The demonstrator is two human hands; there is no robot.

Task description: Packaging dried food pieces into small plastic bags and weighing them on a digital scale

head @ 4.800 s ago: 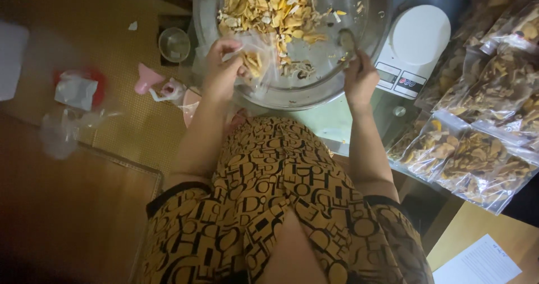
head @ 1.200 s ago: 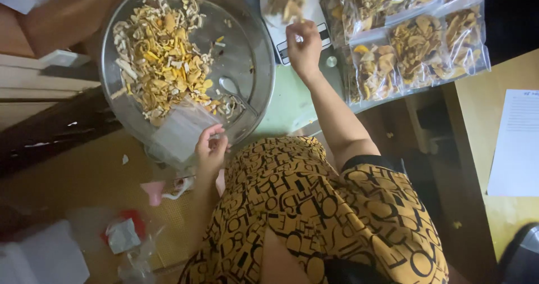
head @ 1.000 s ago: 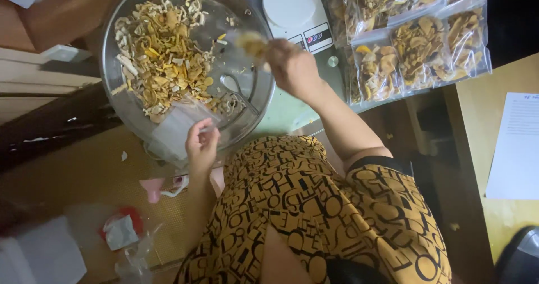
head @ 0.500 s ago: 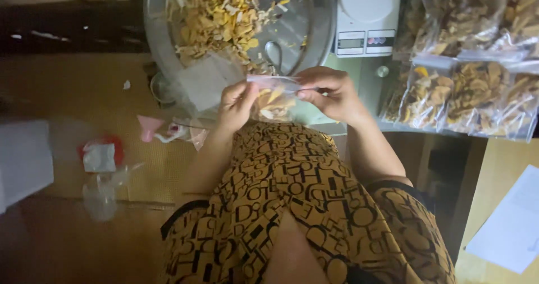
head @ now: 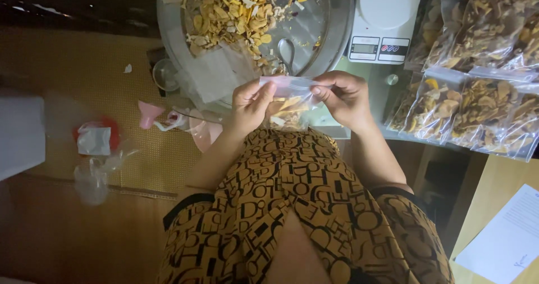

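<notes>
My left hand [head: 251, 100] and my right hand [head: 343, 96] pinch the two ends of the top strip of a small clear zip bag [head: 289, 100] filled with yellow dried chips. I hold the bag just in front of my body, below the rim of a large metal bowl [head: 168, 25]. The bowl holds a heap of dried chips [head: 224, 11], a metal spoon [head: 286, 51] and an empty clear bag [head: 216, 73] draped over its near rim.
A white kitchen scale [head: 384, 20] stands right of the bowl. Several filled chip bags [head: 477, 65] lie at the right. A pink funnel [head: 147, 114], a red lid [head: 95, 138] and clear plastic cups [head: 92, 180] sit at the left. White paper [head: 505, 244] lies at the bottom right.
My right hand came back from the scale with the filled bag. Both hands now grip its top strip, where before my left hand held the empty bag at the bowl.
</notes>
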